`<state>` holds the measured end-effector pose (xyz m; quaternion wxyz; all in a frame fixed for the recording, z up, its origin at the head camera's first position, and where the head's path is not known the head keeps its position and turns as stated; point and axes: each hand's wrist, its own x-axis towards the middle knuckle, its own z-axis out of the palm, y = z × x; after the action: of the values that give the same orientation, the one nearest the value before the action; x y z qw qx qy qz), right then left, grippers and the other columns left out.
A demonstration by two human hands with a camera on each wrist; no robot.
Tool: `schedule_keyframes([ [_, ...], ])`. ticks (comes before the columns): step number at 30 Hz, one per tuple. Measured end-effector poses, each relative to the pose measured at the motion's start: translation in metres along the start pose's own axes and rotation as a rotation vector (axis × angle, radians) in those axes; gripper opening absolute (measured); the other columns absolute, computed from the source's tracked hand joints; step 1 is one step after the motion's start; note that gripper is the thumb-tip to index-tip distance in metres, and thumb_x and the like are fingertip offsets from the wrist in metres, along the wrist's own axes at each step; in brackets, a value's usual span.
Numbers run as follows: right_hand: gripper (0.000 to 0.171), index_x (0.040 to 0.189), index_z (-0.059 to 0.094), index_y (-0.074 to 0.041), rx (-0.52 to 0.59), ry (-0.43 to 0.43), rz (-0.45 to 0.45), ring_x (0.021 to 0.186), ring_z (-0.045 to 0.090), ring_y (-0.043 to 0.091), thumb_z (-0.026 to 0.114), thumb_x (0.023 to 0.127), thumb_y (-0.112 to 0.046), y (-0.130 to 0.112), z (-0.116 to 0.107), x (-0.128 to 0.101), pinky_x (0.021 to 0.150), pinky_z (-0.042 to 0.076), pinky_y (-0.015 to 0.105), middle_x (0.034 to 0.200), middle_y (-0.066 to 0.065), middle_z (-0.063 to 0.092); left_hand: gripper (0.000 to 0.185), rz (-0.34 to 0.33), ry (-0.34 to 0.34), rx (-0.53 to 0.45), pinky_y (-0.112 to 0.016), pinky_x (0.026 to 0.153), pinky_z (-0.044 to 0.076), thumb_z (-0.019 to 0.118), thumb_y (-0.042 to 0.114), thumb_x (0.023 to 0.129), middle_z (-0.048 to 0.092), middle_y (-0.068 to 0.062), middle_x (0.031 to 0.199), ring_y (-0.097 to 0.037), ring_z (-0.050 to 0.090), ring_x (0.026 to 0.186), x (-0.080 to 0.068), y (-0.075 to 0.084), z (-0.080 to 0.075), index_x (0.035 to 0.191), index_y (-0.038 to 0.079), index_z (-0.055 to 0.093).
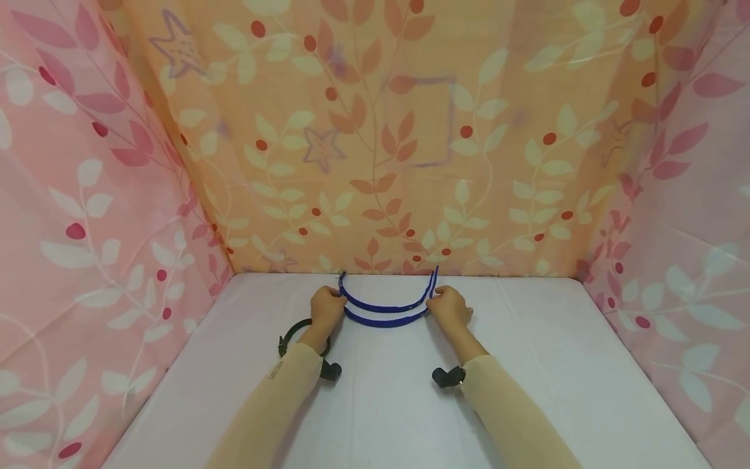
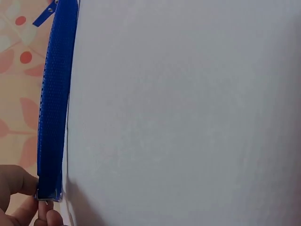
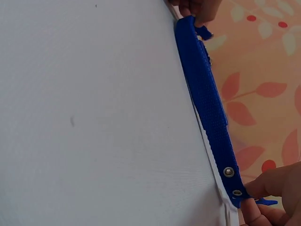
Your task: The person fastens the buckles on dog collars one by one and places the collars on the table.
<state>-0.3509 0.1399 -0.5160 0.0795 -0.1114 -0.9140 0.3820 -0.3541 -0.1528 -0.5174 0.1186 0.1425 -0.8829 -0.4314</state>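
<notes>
Head view: left hand (image 1: 325, 307) and right hand (image 1: 450, 306) each pinch one end of a blue webbing strap (image 1: 387, 313), fingers curled in on the strap ends. Left wrist view shows the fingertips (image 2: 46, 215) clamped on the near end of the strap (image 2: 53, 108), thumb against the other fingers, the woven band running away along the table's far edge. Right wrist view shows the right fingertips (image 3: 263, 207) pinching the strap (image 3: 207, 103) just past two metal rivets (image 3: 229, 172), with the left hand's fingers (image 3: 197, 8) gripping the opposite end at the top of the frame. Strap is doubled: two blue bands sag in parallel curves between the hands, ends raised, middle low near the white table (image 1: 387, 404). Strap sits at the far side of the table, close to the orange leaf-print curtain (image 1: 398, 130). Outward from the hands: both forearms wear beige sleeves (image 1: 275, 404), each with a black wrist camera mount (image 1: 448, 376) strapped on. A black ring-shaped object (image 1: 293, 329) lies on the table just left of the left wrist, partly hidden by it. Pink leaf-print curtains (image 1: 88, 215) close the left and right sides of the work area.
</notes>
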Motion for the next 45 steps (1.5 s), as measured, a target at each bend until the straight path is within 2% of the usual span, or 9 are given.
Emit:
schedule_keyframes([
  [8,0.033,0.118,0.073,-0.008,0.189,-0.001,0.007,0.108,0.065,0.032,0.072,0.088,-0.022,-0.005,-0.004,-0.01,0.101,0.027,0.066,0.105,0.008,0.076,0.016,0.084,0.044,-0.141,-0.041,0.085,0.053,0.067,0.006,0.092,0.069,-0.016,0.103,-0.03,0.063,0.097,-0.01,0.003,0.0,0.107,0.0,0.068],
  [13,0.03,0.115,0.072,-0.008,0.252,0.025,-0.042,0.107,0.065,0.031,0.071,0.09,-0.023,-0.007,-0.008,-0.015,0.099,0.032,0.061,0.107,0.01,0.075,0.016,0.103,0.036,-0.192,-0.041,0.087,0.054,0.068,0.01,0.095,0.07,-0.016,0.105,-0.029,0.065,0.101,-0.018,0.006,-0.007,0.108,0.001,0.067],
  [17,0.027,0.114,0.071,-0.003,0.317,0.03,-0.117,0.103,0.068,0.029,0.072,0.093,-0.02,-0.006,-0.014,-0.019,0.095,0.048,0.046,0.107,0.014,0.075,0.019,0.109,-0.007,-0.254,-0.034,0.082,0.055,0.07,0.015,0.097,0.071,-0.015,0.105,-0.026,0.067,0.099,-0.023,0.006,-0.015,0.11,0.002,0.066],
  [19,0.026,0.114,0.071,-0.002,0.348,0.023,-0.165,0.099,0.069,0.027,0.072,0.094,-0.018,-0.005,-0.018,-0.022,0.085,0.055,0.036,0.105,0.015,0.075,0.019,0.135,-0.04,-0.291,-0.029,0.08,0.055,0.07,0.013,0.097,0.071,-0.015,0.107,-0.026,0.068,0.099,-0.027,0.006,-0.021,0.111,0.001,0.065],
  [24,0.027,0.117,0.069,-0.003,0.399,0.007,-0.259,0.097,0.069,0.023,0.075,0.095,-0.018,-0.003,-0.031,-0.031,0.08,0.054,0.026,0.102,0.012,0.075,0.018,0.215,-0.123,-0.38,-0.019,0.079,0.055,0.069,0.01,0.099,0.073,-0.016,0.11,-0.025,0.07,0.103,-0.035,0.012,-0.04,0.111,-0.002,0.064],
  [30,0.031,0.119,0.068,-0.008,0.423,0.017,-0.335,0.098,0.069,0.018,0.076,0.095,-0.025,-0.004,-0.053,-0.045,0.081,0.05,0.025,0.102,0.008,0.076,0.019,0.314,-0.102,-0.336,-0.023,0.08,0.052,0.073,0.016,0.097,0.075,-0.011,0.106,-0.023,0.07,0.101,-0.05,0.028,-0.068,0.109,0.003,0.066],
  [34,0.031,0.119,0.068,-0.011,0.441,0.019,-0.356,0.099,0.068,0.016,0.076,0.095,-0.028,-0.009,-0.068,-0.059,0.083,0.049,0.026,0.102,0.007,0.076,0.02,0.34,-0.117,-0.345,-0.024,0.08,0.052,0.074,0.019,0.096,0.074,-0.007,0.109,-0.021,0.069,0.104,-0.064,0.038,-0.085,0.11,0.007,0.066],
  [39,0.034,0.123,0.065,-0.013,0.492,-0.004,-0.378,0.108,0.065,0.018,0.076,0.095,-0.027,-0.017,-0.086,-0.074,0.096,0.045,0.04,0.104,0.009,0.076,0.021,0.367,-0.13,-0.384,-0.021,0.077,0.053,0.074,0.019,0.096,0.074,-0.004,0.111,-0.017,0.068,0.104,-0.083,0.048,-0.101,0.112,0.01,0.064],
  [45,0.036,0.127,0.06,-0.019,0.466,-0.03,-0.414,0.115,0.06,0.022,0.075,0.095,-0.025,-0.023,-0.106,-0.094,0.097,0.045,0.048,0.106,0.006,0.075,0.024,0.501,-0.085,-0.371,-0.024,0.079,0.051,0.075,0.017,0.095,0.074,0.002,0.11,-0.013,0.066,0.101,-0.107,0.056,-0.113,0.115,0.015,0.063],
])
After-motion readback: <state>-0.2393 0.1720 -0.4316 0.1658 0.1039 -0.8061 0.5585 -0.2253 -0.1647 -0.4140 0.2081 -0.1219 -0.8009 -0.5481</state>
